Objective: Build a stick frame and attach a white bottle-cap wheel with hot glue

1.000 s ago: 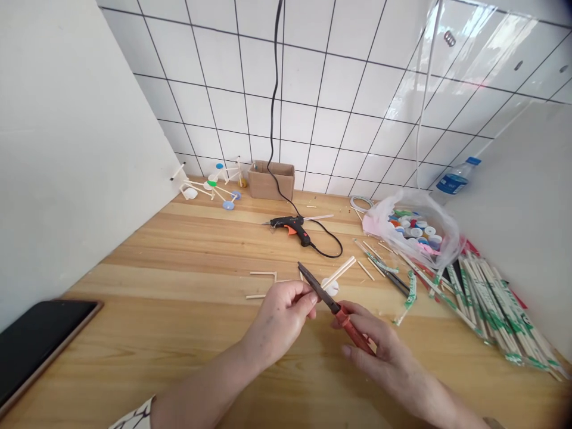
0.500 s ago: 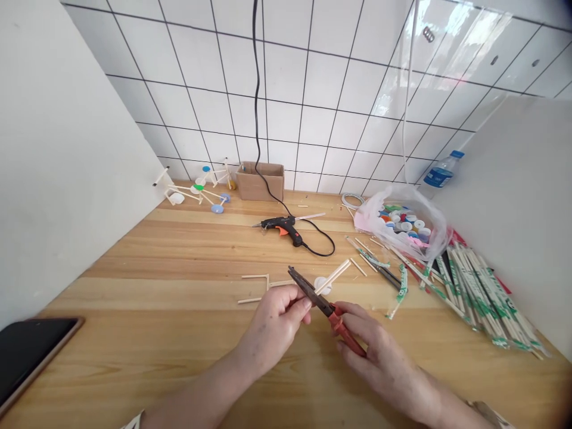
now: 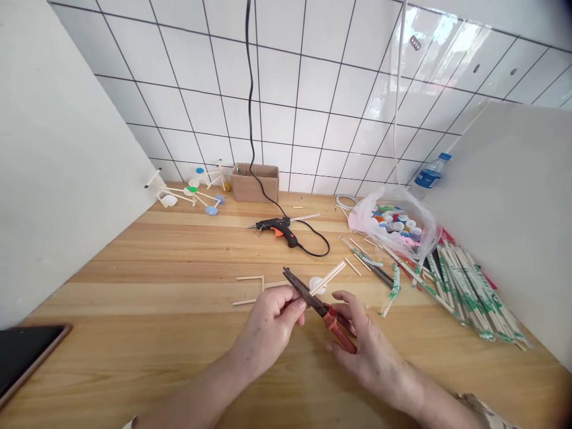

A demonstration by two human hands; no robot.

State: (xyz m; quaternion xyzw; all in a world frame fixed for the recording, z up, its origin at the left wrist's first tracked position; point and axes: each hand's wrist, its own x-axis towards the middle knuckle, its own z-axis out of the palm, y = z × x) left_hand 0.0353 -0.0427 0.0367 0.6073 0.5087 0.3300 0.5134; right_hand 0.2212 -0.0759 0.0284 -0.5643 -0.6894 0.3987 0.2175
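Note:
My left hand (image 3: pixel 270 322) is closed in a pinch on the near end of a pair of wooden chopsticks (image 3: pixel 331 276), which point away to the upper right. Across them, by my left fingertips, lie the dark jaws of red-handled pliers (image 3: pixel 337 335). My right hand (image 3: pixel 373 357) has a loose hold on the plier handles, its index finger lifted. Behind the chopsticks a round white cap (image 3: pixel 316 286) is partly covered. A small frame of glued sticks (image 3: pixel 263 285) lies just beyond my left hand, which hides part of it.
A black glue gun (image 3: pixel 277 226) lies mid-table, its cord reaching up the wall. Right: a plastic bag of bottle caps (image 3: pixel 397 223), wrapped chopsticks (image 3: pixel 473 286), a water bottle (image 3: pixel 431 173). Back left: stick-and-cap models (image 3: pixel 192 190), a cardboard box (image 3: pixel 254 183). A phone (image 3: pixel 31 357) lies front left.
My right hand has loosened on the pliers: its index finger has lifted and the handles show more. My left hand keeps its pinch. The whole view has shifted slightly.

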